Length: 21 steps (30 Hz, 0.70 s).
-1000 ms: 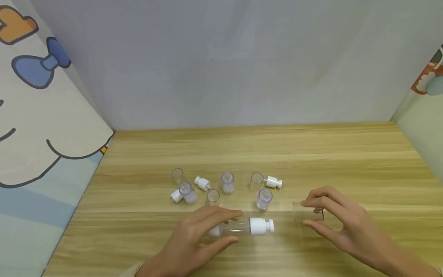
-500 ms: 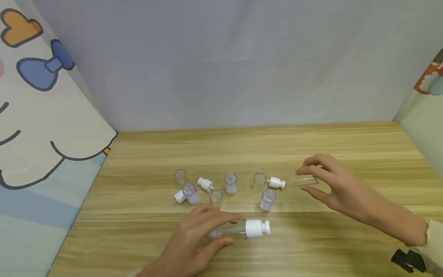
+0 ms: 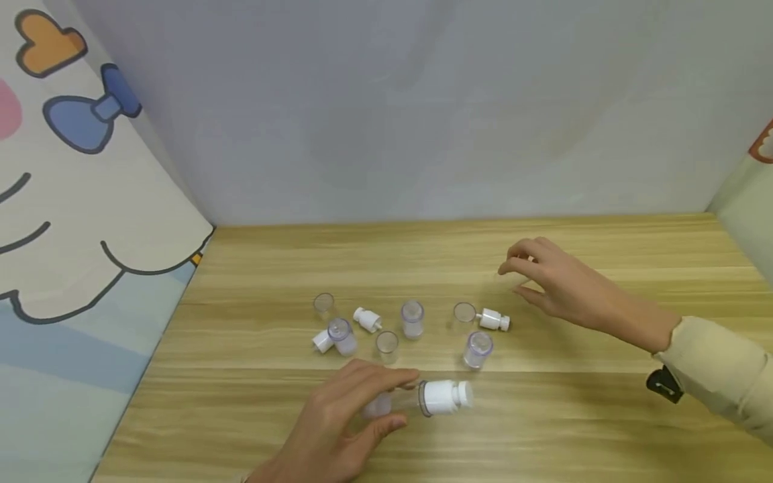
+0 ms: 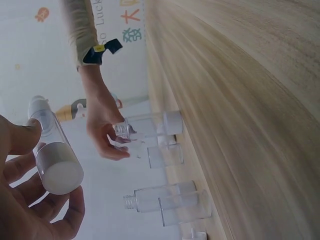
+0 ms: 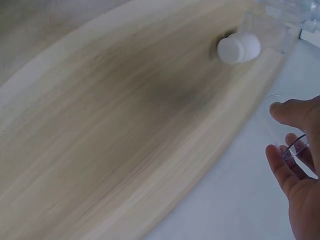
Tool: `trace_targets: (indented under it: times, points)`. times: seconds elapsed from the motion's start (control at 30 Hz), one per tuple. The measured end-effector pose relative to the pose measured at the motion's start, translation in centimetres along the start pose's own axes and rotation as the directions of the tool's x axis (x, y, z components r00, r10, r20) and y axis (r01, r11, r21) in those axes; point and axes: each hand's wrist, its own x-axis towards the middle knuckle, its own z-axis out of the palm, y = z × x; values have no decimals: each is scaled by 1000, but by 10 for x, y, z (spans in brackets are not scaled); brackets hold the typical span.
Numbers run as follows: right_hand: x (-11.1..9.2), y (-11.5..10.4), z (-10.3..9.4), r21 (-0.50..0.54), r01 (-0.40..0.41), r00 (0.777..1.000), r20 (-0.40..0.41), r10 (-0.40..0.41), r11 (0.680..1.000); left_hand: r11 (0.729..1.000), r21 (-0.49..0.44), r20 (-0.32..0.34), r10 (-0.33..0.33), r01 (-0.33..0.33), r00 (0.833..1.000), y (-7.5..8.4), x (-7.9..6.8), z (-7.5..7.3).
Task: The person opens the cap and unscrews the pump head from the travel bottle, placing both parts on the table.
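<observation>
My left hand grips a clear pump bottle lying sideways in the air, its white pump top pointing right. Thumb and fingers curl round the bottle's body and cover part of it. Over the right back of the table, my right hand pinches a clear cylindrical cap between thumb and fingers. That cap is barely visible in the head view. Nearest to the right hand, a white pump head lies beside an upright clear cap.
Clear bottles without pumps stand mid-table, one of them nearer the front. At left are another bottle, white pump heads and clear caps. A grey-white backdrop rises behind the wooden table.
My right hand has moved away toward the back of the table, carrying the clear cap. The left hand stays nearly in place with the pump bottle. The head view has shifted slightly.
</observation>
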Motion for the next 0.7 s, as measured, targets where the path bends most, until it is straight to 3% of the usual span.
trace_targets:
  times: [0.17,0.37,0.7]
  points:
    - [6,13,10,5,-12,996,92,11,1000,1000,4,-2,2,-2,1000,0,1,-1]
    - [11,28,18,-21,-31,971,237,35,999,1000,4,-7,5,-5,1000,-2,0,1]
    - [17,33,26,-54,26,959,283,-10,998,999,29,-20,-15,15,1000,-3,-1,1]
